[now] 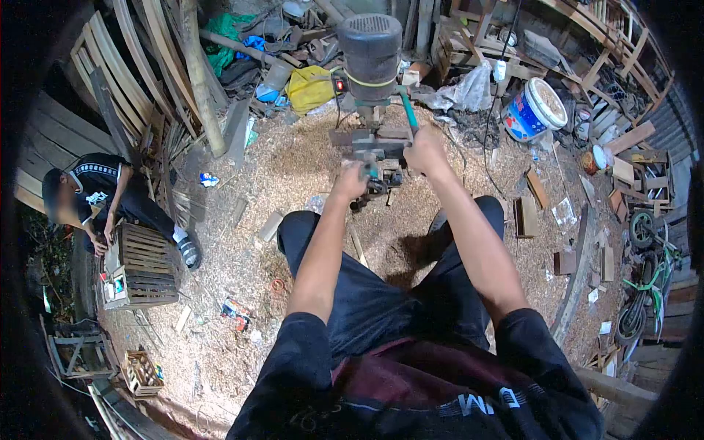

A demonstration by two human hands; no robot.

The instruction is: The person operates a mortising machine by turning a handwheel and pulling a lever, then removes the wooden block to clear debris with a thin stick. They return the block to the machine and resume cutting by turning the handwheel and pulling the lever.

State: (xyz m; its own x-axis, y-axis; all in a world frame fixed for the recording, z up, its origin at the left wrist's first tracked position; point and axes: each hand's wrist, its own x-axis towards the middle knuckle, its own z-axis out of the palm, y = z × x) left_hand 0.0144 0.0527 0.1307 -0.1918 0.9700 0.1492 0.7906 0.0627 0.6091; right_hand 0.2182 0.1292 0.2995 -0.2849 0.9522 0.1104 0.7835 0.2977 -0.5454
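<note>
In front of my knees stands a drill-press-like machine with a dark upright motor [370,59]. My right hand [425,152] is closed around the lower end of its green lever [408,110], to the right of the motor. Lower and further left, my left hand [347,185] has its fingers curled at a greenish handle [369,171] on the machine's front, partly hidden by the fingers. Just beside those fingers is a dark round handwheel [377,187]. A clamp-like metal bed [392,147] lies under the motor, between my hands.
Wood shavings [286,161] cover the floor. A person [99,187] sits at left by a slatted crate [150,257]. A paint bucket [534,110], wood blocks [526,217] and a small green bike [649,282] are at right. A yellow sack [312,89] lies behind.
</note>
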